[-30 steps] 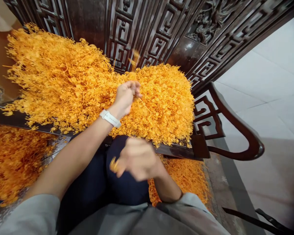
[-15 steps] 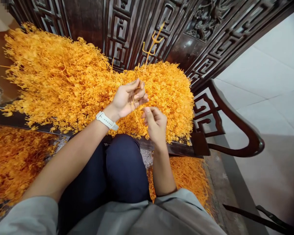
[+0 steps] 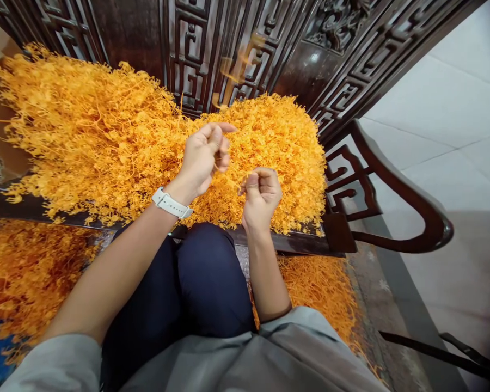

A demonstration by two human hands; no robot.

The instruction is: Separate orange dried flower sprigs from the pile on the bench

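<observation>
A big heap of orange plastic sprigs [image 3: 106,136] covers the seat of a dark carved wooden bench [image 3: 302,245]. My left hand [image 3: 204,155], with a white watch on its wrist, is closed in a pinch on one thin orange sprig [image 3: 232,68] that sticks up, blurred, in front of the bench back. My right hand [image 3: 261,193] hovers just below and right of it, above the heap. Its fingers are curled in and pinched together; what they hold, if anything, is too small to make out.
More orange sprigs lie on the floor at left [image 3: 24,272] and under the bench front [image 3: 318,288]. My knee in dark trousers [image 3: 208,283] rests against the bench edge. The curved armrest [image 3: 412,218] stands at right, with pale floor tiles [image 3: 453,125] beyond.
My right hand rose from near my lap to beside the left hand and curled shut. The sprig in my left hand now swings and blurs. The view shifted slightly.
</observation>
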